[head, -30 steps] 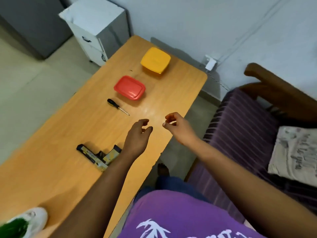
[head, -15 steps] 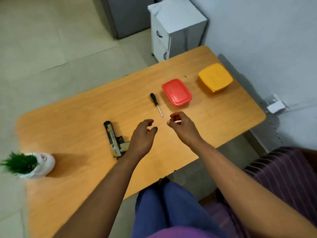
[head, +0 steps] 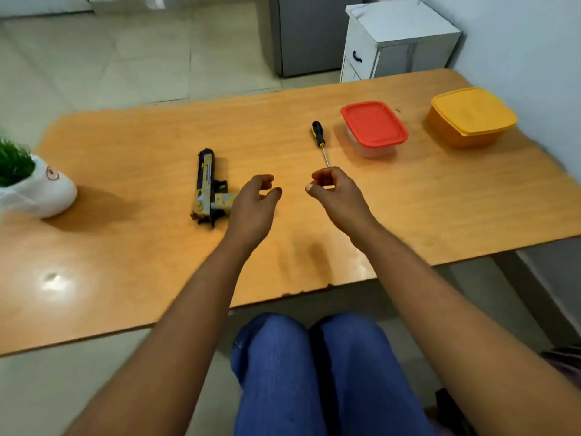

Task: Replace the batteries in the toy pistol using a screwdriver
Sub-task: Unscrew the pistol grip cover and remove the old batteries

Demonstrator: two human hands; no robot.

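Note:
A black and yellow toy pistol (head: 207, 187) lies flat on the wooden table (head: 157, 253), barrel pointing away from me. My left hand (head: 254, 206) hovers just to its right, fingers curled and apart, holding nothing. A screwdriver (head: 319, 140) with a black and yellow handle lies further back, its tip pointing toward my right hand (head: 336, 196). That hand floats just in front of the tip with loosely curled fingers and nothing in it.
A clear box with a red lid (head: 373, 127) and an orange lidded box (head: 471, 116) stand at the back right. A white pot with a green plant (head: 31, 187) sits at the left. A white drawer cabinet (head: 396, 39) stands behind the table. My knees are below the near edge.
The view has swung to the left, so the table now lies square in front of me. Both hands keep their hovering pose over the table; nothing was picked up.

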